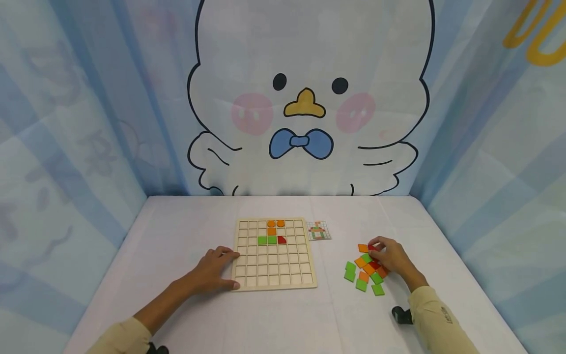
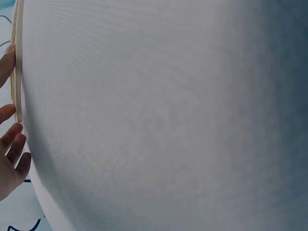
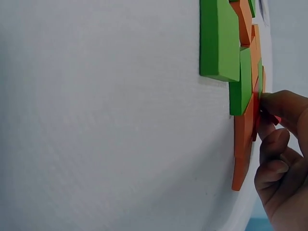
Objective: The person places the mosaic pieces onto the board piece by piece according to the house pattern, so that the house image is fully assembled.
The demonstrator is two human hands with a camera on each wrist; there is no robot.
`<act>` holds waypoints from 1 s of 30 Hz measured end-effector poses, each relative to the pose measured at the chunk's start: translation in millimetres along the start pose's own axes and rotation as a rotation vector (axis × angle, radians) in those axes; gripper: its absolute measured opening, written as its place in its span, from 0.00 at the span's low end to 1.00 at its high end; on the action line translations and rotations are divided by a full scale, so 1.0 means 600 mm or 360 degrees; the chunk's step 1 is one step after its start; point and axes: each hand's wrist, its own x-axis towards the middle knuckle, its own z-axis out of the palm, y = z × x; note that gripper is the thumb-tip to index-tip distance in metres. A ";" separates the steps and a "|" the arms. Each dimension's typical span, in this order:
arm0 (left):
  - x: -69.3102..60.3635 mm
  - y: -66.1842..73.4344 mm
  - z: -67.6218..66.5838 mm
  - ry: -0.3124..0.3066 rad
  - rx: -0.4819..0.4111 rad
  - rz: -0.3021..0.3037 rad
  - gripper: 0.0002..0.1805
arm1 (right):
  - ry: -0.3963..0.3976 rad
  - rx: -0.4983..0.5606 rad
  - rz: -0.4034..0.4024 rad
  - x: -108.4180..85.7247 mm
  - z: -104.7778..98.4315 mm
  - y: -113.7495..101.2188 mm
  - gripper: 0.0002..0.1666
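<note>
A pale wooden grid board [image 1: 274,270] lies on the table. It bears two orange round pieces [image 1: 276,223], an orange square [image 1: 271,231], two green squares [image 1: 267,240] and a red quarter-round piece [image 1: 281,240]. Along the board's left edge rests my left hand [image 1: 214,270], thumb and fingers spread apart; the left wrist view shows its fingers [image 2: 6,113] touching the rim. Over a loose pile of tiles at the right, my right hand [image 1: 391,255] pinches a red tile [image 3: 276,120] between thumb and finger. Most of that tile is hidden by the fingertips.
A small pattern card [image 1: 319,230] lies against the board's upper right side. Several green [image 1: 350,275] and orange tiles [image 1: 363,248] are scattered around the right hand, some overlapping. Printed curtains [image 1: 88,123] surround the table's back and sides.
</note>
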 end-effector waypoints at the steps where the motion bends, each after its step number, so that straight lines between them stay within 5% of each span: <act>1: 0.000 0.000 0.000 0.0003 0.0002 0.0003 0.45 | -0.0004 -0.0010 -0.0013 0.000 0.000 0.000 0.18; 20: -0.001 0.001 -0.004 0.0007 -0.0014 0.0018 0.45 | -0.0031 0.0118 -0.0202 -0.002 -0.009 -0.033 0.17; 30: -0.001 0.001 -0.002 -0.0001 -0.0019 0.0018 0.45 | 0.0081 0.0051 -0.0379 -0.006 0.005 -0.079 0.15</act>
